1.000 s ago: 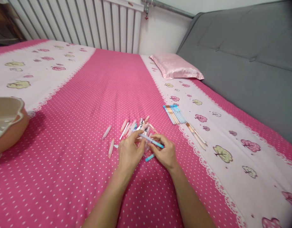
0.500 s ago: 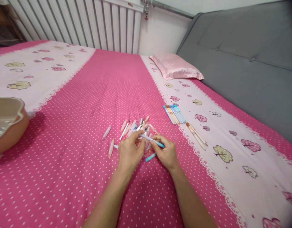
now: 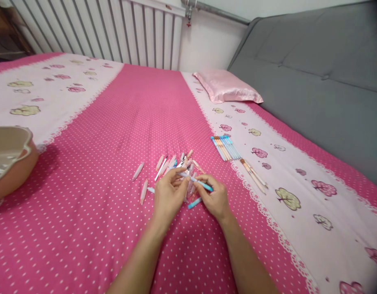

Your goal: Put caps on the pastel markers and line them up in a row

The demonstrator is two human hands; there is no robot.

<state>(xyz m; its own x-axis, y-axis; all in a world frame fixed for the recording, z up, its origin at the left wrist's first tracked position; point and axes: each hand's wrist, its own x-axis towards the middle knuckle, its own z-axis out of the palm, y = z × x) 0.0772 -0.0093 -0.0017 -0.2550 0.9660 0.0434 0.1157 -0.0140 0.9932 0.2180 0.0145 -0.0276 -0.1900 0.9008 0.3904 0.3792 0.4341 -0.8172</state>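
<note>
My left hand (image 3: 168,196) and my right hand (image 3: 215,197) both pinch one slim pen with a light blue end (image 3: 197,181), held level just above a loose pile of pens and caps (image 3: 179,163) on the pink dotted bedspread (image 3: 121,134). The left fingers grip the pale end, the right fingers the blue end. A blue cap (image 3: 194,202) lies under my right hand. Two pink caps (image 3: 138,170) lie apart to the left of the pile.
A neat row of blue and orange pens (image 3: 225,147) lies to the right, with a few beige pens (image 3: 252,172) beside it. A tan bowl (image 3: 7,157) sits at the left edge. A pink pillow (image 3: 226,85), a grey sofa back (image 3: 313,73) and a radiator (image 3: 114,30) lie beyond.
Both hands have stayed over the pile with the pen between them; they shifted only slightly.
</note>
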